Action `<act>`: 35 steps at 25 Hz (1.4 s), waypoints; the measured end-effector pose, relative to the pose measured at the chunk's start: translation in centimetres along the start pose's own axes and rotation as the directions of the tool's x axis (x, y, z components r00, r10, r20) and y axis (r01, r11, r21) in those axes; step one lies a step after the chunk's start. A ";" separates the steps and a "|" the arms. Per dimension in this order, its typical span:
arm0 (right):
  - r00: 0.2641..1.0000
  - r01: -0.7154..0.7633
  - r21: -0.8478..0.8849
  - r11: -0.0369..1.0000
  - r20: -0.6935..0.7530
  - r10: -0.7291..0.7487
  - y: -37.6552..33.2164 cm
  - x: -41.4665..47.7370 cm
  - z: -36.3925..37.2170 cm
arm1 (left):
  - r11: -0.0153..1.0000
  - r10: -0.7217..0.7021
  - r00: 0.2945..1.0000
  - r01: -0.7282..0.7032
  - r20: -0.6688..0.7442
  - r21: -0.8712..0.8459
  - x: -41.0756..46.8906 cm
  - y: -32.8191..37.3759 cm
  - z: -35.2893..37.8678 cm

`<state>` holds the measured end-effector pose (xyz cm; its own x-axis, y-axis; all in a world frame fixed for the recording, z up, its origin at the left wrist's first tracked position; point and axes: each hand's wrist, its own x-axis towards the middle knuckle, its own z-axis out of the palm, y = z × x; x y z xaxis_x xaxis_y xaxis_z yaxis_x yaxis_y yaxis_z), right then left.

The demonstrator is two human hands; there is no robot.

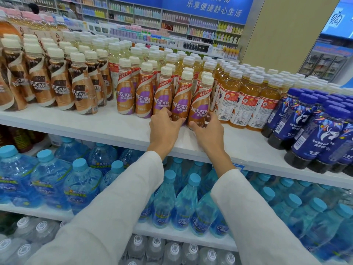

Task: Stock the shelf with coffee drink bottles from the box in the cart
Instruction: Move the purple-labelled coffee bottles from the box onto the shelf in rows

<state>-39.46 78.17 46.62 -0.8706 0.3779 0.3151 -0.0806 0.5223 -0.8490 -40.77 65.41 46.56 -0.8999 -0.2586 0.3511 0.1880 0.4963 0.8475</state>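
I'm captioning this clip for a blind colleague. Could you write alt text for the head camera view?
Both hands, left hand and right hand, grip the bases of two purple-label Nescafe bottles at the front of a white shelf, between brown-label Nescafe bottles and orange tea bottles. Blue water bottles fill the shelf below.

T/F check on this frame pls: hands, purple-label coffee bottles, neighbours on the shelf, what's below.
1. Both hands are at the bases of purple-label coffee bottles on the top shelf. True: the left hand and right hand each wrap a front bottle, namely the left-held bottle and the right-held bottle.
2. The bottles being handled are lying on their sides. False: they stand, leaning slightly.
3. Orange tea bottles sit immediately to the right of the coffee group. True.
4. The dark blue-capped bottles are on the far left. False: they are at the far right; brown-label coffee bottles are at the left.
5. The shelf below holds blue water bottles. True.
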 end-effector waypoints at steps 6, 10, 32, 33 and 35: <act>0.992 0.099 -0.095 0.990 0.085 -0.091 -0.3 -3.3 -1.6 | 0.996 0.064 0.998 -0.064 0.009 0.057 -2.3 -1.1 -2.0; 0.977 0.164 -0.099 0.982 0.153 -0.147 -0.7 -7.8 -1.6 | 0.996 0.081 0.997 -0.081 0.014 0.029 -6.1 -2.3 -5.0; 0.257 0.185 0.111 0.976 0.954 -0.157 -8.5 -46.8 32.7 | 0.724 -0.626 0.529 0.668 -0.574 -0.173 -34.2 -33.8 -43.1; 0.216 0.201 0.097 0.975 0.966 -0.141 -8.7 -48.6 34.5 | 0.701 -0.650 0.494 0.683 -0.577 -0.206 -35.4 -34.9 -44.6; 0.144 0.204 0.059 0.977 0.985 -0.090 -8.9 -51.4 37.2 | 0.640 -0.695 0.412 0.728 -0.590 -0.245 -37.5 -36.9 -46.9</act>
<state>-12.03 25.67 22.17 -0.5967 -0.7458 -0.2962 -0.2852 0.5422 -0.7904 4.48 17.93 20.72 -0.2692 -0.9400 -0.2097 -0.4388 -0.0741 0.8955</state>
